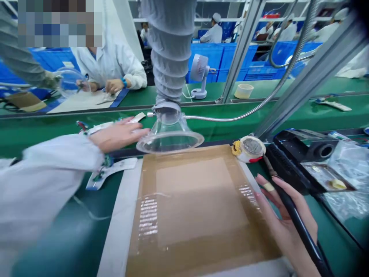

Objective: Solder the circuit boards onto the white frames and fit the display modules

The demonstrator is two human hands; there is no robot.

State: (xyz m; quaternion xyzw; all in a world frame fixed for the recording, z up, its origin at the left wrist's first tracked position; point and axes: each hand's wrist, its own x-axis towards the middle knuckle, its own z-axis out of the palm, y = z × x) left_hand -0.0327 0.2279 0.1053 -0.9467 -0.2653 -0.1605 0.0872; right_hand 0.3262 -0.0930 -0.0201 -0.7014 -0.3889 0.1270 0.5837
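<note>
My left hand reaches over the green belt with its fingers stretched out, beside the clear fume hood. Partly hidden behind it lies a white strip-shaped part with small wires at one end; whether the fingers touch it I cannot tell. A similar white part with a green board rests on the bench below my wrist. In my right hand is a black soldering iron, its tip pointing up towards a round tip-cleaning tin. Between my hands lies a taped brown cardboard sheet.
A grey flexible duct hangs over the board. To the right are a black soldering iron stand, a small tray and clear plastic bags. Across the belt sit a co-worker, a small fan and a tape roll.
</note>
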